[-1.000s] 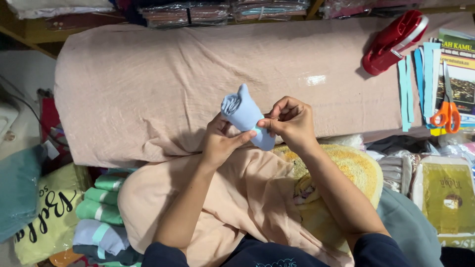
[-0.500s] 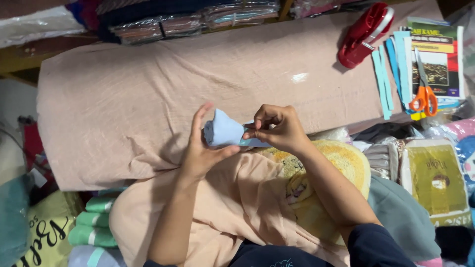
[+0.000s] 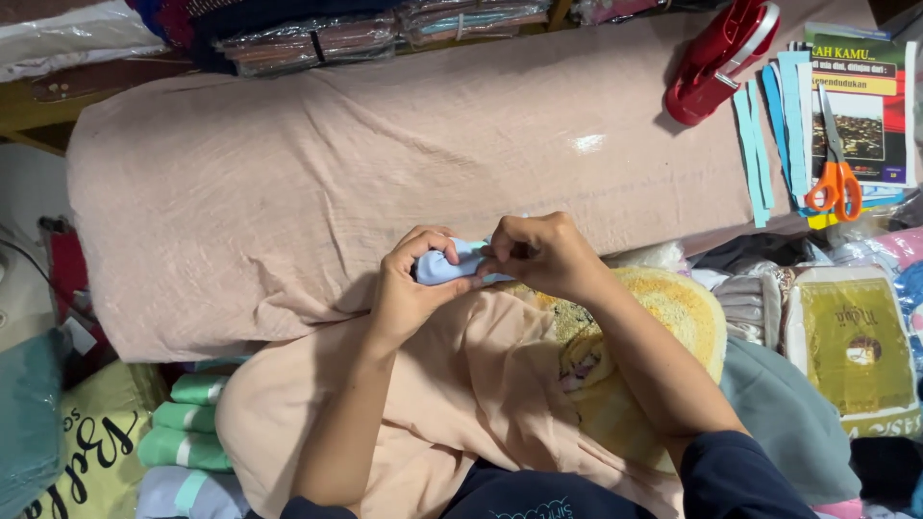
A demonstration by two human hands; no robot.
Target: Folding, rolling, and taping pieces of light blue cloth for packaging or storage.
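Two hands on a rolled light-blue cloth [image 3: 444, 266], left hand [image 3: 409, 285] wrapped around it, right hand [image 3: 543, 255] pinching its end.

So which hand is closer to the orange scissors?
Right. The right hand is on the blue cloth roll, on the side toward the orange scissors. The left hand grips the roll's far side.

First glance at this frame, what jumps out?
Centre frame, the left hand and right hand close in a grip around a small rolled light-blue cloth bundle over the pale pink cloth-covered table. Top right lie a red tape dispenser and orange-handled scissors.
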